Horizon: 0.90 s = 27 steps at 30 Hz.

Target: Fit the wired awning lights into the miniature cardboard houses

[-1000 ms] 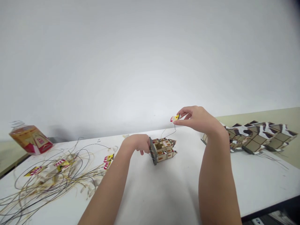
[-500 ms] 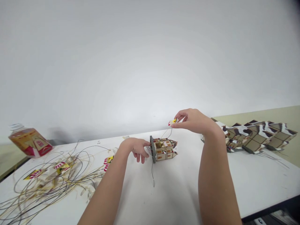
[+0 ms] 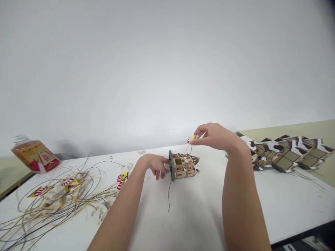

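Right hand [image 3: 215, 136] has dipped slightly toward the model house [image 3: 186, 169] since a second ago; dark wire [image 3: 169, 199] now trails from its grey base [image 3: 171, 165]. Right thumb and fingers pinch a striped piece [image 3: 192, 139] just above the house, near the table's back edge. Left hand [image 3: 156, 164] at base underside, grip unclear. House lies sideways mid-table, white tabletop [image 3: 193, 216] stretching frontward between forearms. Wire tangle [image 3: 56, 201] left, other houses [image 3: 291, 156] beyond right forearm, bottle [image 3: 35, 156] by left edge.

This is looking like a small assembly workshop: a white counter [image 3: 293, 205] is bearing tangled wires [image 3: 75, 201], and a model house [image 3: 184, 171] is being handled near several similar houses [image 3: 290, 156].
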Each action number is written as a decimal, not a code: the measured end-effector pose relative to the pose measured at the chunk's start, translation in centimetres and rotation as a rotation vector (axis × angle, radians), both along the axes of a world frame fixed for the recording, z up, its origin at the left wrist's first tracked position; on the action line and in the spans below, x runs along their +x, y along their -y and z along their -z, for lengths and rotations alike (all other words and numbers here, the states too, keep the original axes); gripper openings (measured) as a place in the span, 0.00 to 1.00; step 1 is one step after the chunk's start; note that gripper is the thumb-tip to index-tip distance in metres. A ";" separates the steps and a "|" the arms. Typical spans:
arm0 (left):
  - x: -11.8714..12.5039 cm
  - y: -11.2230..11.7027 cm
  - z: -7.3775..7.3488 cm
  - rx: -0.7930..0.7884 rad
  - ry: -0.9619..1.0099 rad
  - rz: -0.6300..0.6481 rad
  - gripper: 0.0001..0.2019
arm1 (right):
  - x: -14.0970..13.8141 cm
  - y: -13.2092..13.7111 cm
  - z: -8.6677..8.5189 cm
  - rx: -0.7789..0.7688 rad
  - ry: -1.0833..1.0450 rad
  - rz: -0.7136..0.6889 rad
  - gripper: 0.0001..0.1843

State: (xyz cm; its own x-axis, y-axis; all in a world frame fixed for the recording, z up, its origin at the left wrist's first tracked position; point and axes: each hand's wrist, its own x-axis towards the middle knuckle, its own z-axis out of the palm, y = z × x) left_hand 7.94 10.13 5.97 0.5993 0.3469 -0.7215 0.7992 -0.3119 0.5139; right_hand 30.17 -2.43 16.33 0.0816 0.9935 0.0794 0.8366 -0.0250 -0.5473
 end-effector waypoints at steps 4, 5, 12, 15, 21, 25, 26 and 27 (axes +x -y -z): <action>0.1 0.0 0.2 0.043 0.038 -0.043 0.29 | 0.0 0.0 0.0 -0.001 -0.003 -0.001 0.20; 0.2 0.0 0.2 0.047 0.046 -0.049 0.28 | 0.0 0.1 0.0 0.000 -0.002 0.001 0.20; 0.5 0.0 0.2 0.124 0.063 -0.073 0.14 | 0.1 0.2 -0.1 0.003 -0.008 0.006 0.19; -0.3 0.2 -1.1 0.231 0.046 -0.098 0.12 | 0.0 0.2 -0.1 0.006 -0.010 0.010 0.19; -3.6 0.6 -4.7 0.459 -0.095 -0.224 0.12 | 0.1 0.3 -0.2 0.000 -0.002 0.012 0.19; -5.8 1.0 -6.5 0.520 -0.122 -0.297 0.12 | 0.2 0.2 -0.1 -0.013 -0.005 0.012 0.19; -6.2 1.2 -6.9 0.522 -0.119 -0.310 0.12 | 0.2 0.0 -0.1 -0.016 -0.004 0.009 0.19; -6.5 1.5 -7.2 0.523 -0.111 -0.323 0.11 | 0.1 -0.1 0.0 -0.019 -0.001 0.005 0.18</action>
State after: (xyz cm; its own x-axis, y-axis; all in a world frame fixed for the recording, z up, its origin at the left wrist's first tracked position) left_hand 1.46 8.66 13.22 0.3359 0.8223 -0.4594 0.9352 -0.2328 0.2669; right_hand 30.32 -2.33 16.33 0.0869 0.9944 0.0601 0.8356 -0.0399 -0.5479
